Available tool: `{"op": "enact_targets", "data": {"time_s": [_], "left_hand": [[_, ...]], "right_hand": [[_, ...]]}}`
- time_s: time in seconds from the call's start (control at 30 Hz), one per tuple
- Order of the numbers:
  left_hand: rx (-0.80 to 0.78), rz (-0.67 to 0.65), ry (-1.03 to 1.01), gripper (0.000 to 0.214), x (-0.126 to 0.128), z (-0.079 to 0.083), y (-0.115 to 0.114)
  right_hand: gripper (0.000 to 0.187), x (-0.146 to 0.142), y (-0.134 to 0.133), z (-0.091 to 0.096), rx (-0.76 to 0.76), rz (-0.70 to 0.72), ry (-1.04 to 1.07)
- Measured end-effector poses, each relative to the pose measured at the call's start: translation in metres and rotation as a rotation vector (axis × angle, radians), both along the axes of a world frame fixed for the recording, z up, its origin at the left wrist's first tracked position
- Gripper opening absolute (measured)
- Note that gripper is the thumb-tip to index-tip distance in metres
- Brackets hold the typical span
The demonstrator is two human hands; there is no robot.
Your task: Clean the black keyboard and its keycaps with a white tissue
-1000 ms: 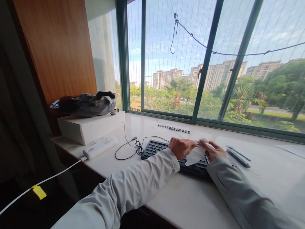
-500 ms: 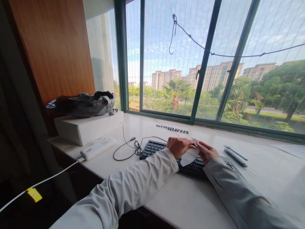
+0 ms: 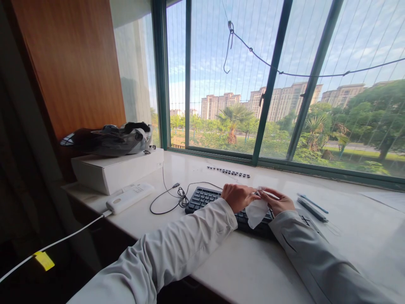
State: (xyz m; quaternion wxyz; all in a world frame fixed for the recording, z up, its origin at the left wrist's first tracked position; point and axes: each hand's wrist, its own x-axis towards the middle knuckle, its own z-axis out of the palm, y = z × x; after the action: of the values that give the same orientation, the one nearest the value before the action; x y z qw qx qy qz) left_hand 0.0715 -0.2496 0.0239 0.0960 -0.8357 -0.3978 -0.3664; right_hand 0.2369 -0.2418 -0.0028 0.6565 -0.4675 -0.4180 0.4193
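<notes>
Wipe [image 3: 256, 210], white, thin: held between both hands above the black keyboard [image 3: 205, 197], lower part hanging loose over the keys. Left hand [image 3: 238, 196]: fingers curled together, tips pinching wipe's top edge. Right hand [image 3: 280, 202]: fingers bent, gripping same top edge from opp. side; exact finger contact partly hidden by wipe. Keyboard lies on white marble sill [image 3: 253, 270], cable [image 3: 171, 196] coiled just left of it. Row of loose black keycaps [image 3: 228, 171] near window frame, well apart from hands. Two pens [image 3: 311, 204] just right of right hand. White box [image 3: 117, 169] w/ dark bag [image 3: 107, 139] on top, far left.
</notes>
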Motion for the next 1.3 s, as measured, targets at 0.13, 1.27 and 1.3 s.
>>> {"op": "enact_targets", "data": {"time_s": [0.13,1.27,1.3], "left_hand": [[0.024,-0.027,0.003,0.037,0.0,-0.002,0.003],[-0.069,0.001,0.018,0.021,-0.002,-0.001,0.006],[-0.074,-0.013,0.013,0.019,-0.002,-0.001,0.006]], "right_hand": [[0.043,-0.003,-0.004,0.004,0.048,-0.012,0.038],[0.043,0.007,0.014,-0.014,-0.069,0.128,0.055],[0.044,0.009,0.016,-0.015,-0.061,0.111,0.028]]}}
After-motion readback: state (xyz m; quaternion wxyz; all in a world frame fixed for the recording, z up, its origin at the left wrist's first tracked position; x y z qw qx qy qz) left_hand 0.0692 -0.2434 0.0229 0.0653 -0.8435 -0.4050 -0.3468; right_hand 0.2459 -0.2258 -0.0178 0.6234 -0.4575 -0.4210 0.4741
